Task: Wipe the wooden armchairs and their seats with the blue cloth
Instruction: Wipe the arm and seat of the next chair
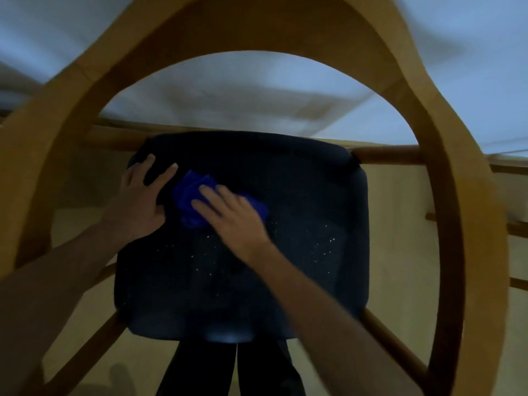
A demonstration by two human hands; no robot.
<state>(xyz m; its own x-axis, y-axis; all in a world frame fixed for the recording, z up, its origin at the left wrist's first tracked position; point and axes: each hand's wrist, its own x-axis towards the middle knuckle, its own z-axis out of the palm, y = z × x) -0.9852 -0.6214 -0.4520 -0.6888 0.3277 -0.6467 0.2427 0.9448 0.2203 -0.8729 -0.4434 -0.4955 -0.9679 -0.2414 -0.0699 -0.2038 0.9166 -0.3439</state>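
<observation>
Head view: the blue cloth (pixel 190 201), soft and bunching, is being pressed flat onto the dark seat (pixel 285 195) under the right hand's (pixel 231 215) straight fingers; the left hand (pixel 140 195) is being rested open beside it.

blue cloth (pixel 190 200) bunched on dark seat (pixel 285 224)

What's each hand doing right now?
Left hand: open, flat on the dark padded seat.
Right hand: open, pressing the crumpled blue cloth.
</observation>
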